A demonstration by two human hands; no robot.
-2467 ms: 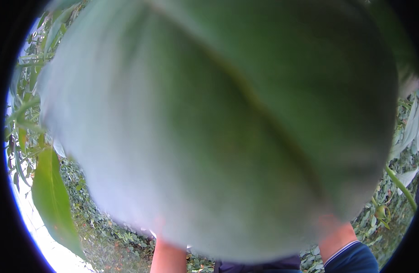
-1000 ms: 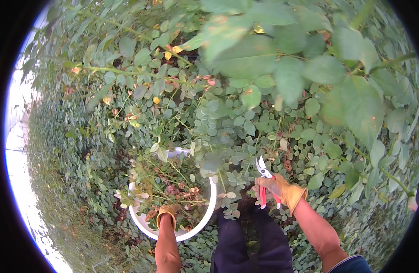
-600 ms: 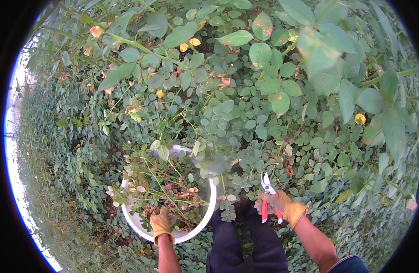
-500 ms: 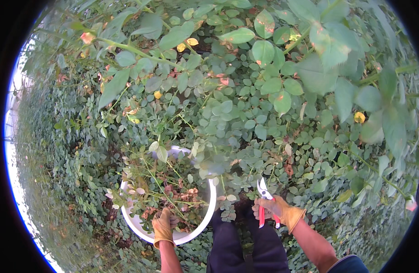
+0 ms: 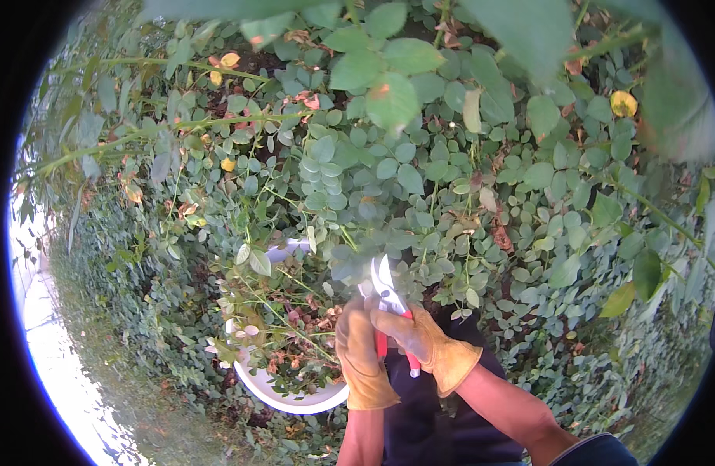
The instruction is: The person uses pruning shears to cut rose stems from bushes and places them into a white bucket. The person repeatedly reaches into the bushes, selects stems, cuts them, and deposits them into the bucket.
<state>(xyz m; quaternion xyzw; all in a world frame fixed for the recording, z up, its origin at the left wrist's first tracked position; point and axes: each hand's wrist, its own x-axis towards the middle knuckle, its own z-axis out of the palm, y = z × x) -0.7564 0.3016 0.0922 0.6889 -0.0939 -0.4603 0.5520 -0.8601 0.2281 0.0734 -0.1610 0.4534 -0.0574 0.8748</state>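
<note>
Our gloved right hand is wrapped around the pruning shears, which we hold in front of our body, with the blades pointing away from us and their tips a little apart. Our gloved left hand is just beside it, fingers curled against the near side of the tool; whether it grips a handle or something small, we cannot tell, because the two hands overlap. As we judge it, the good way here is to let the right hand alone govern the red handles, and to have the left fingers below the pivot, never between the blades. If we need to squeeze, we should first look where the left thumb is. Just left of our hands, the white tub sits among the leaves, and its heap of cuttings spreads over the left side of the rim, so we would better not lean a sleeve there. Farther out, green stems cross at upper left, and a large blurred leaf hangs very near our eyes; it seems wise to move our head slowly, so that the view of the blades is not covered.
</note>
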